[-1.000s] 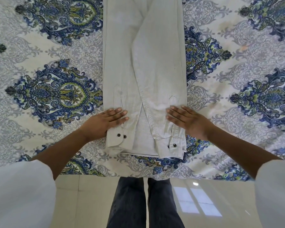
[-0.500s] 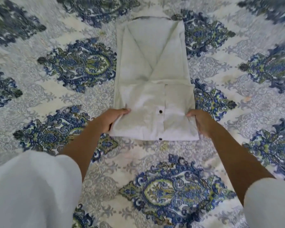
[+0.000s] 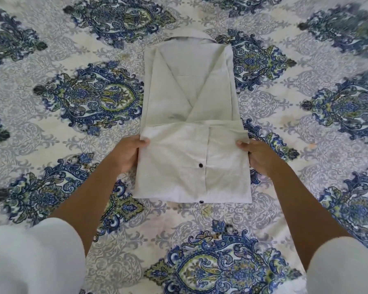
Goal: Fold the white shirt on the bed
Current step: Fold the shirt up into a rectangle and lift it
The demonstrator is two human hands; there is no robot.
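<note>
The white shirt (image 3: 189, 98) lies on the bed (image 3: 51, 124) as a long narrow rectangle, collar at the far end and both sleeves crossed over its back. Its near part is folded up over itself, showing the button placket with two dark buttons. My left hand (image 3: 128, 154) grips the left edge of that folded flap, thumb on top. My right hand (image 3: 256, 157) grips the flap's right edge the same way. Each hand's fingers are hidden under the cloth.
The bed sheet is white with large blue and green paisley medallions and spreads out on every side of the shirt. My white sleeves fill the two lower corners of the view.
One second ago my flat hands pressed the cuffs at the shirt's near end. Since then both hands gripped the hem and carried it up over the body; the flap now reaches farther up.
</note>
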